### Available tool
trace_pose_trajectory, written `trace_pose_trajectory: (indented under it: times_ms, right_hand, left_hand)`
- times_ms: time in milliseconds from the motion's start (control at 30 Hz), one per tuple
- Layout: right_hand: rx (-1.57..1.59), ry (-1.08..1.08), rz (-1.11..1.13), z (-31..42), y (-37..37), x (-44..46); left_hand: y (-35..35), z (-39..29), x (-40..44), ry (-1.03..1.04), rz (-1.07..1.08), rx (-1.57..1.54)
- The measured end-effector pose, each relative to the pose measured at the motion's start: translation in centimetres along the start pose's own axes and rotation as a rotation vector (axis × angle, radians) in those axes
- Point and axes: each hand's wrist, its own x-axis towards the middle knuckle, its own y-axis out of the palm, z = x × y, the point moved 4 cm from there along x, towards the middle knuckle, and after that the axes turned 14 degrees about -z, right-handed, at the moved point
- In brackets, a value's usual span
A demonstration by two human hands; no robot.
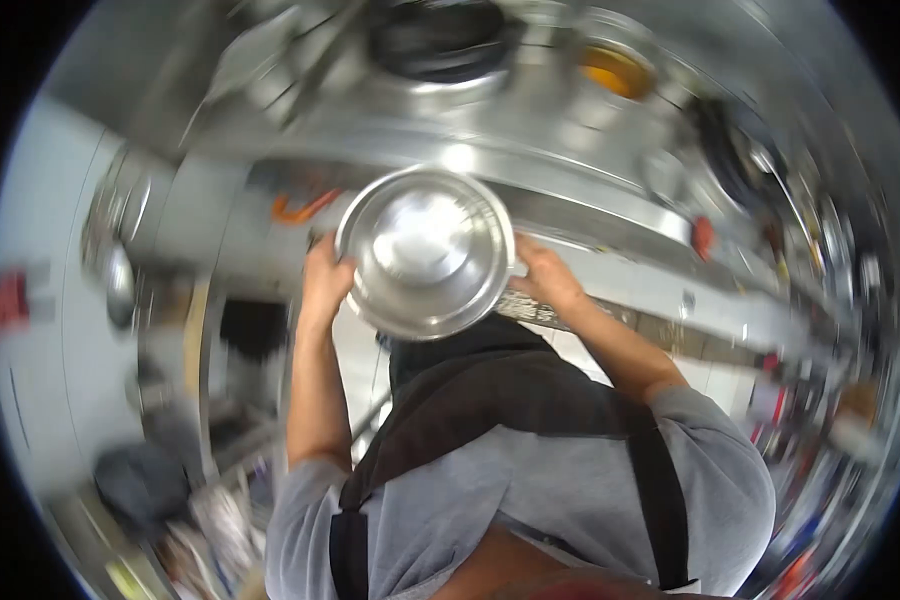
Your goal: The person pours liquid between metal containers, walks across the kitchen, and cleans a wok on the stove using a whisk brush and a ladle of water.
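A round, shiny metal bowl (425, 290) is held up in front of my body, its hollow side facing the camera. No contents show in it, only bright reflections. My left hand (325, 280) grips the rim on the left, with the thumb near the inner edge. On the opposite side, my right hand (548, 275) is closed on the rim; some of its fingers are hidden behind the bowl. The steel counter edge (590, 195) lies just beyond the bowl.
Past the counter edge stand a dark pan (440, 45) and a container of orange liquid (618, 72), both blurred. An orange curved object (305, 207) is left of the bowl. Utensils hang on the left wall, and crowded shelves (820, 430) run along the right.
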Motion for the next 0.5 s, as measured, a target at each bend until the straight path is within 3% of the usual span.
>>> trace_pose_trajectory:
  times_ms: [167,300,367,500]
  right_hand:
    - [-0.175,0.479,-0.192,-8.7,-10.3,-16.2]
    - [-0.211,1.064,-0.411,-9.5,-16.8,-30.1]
    - [-0.243,1.203,-0.509,-10.8,-17.8,-35.8]
    - [-0.293,1.327,-0.658,-10.9,-19.8,-38.2]
  left_hand:
    - [15.7,-9.5,-1.6,0.103,0.338,-0.126]
    - [23.8,-13.7,-3.1,0.116,0.471,-0.148]
    - [26.5,-16.6,-4.2,0.105,0.521,-0.206]
    - [31.7,-20.2,-5.3,0.039,0.662,-0.331]
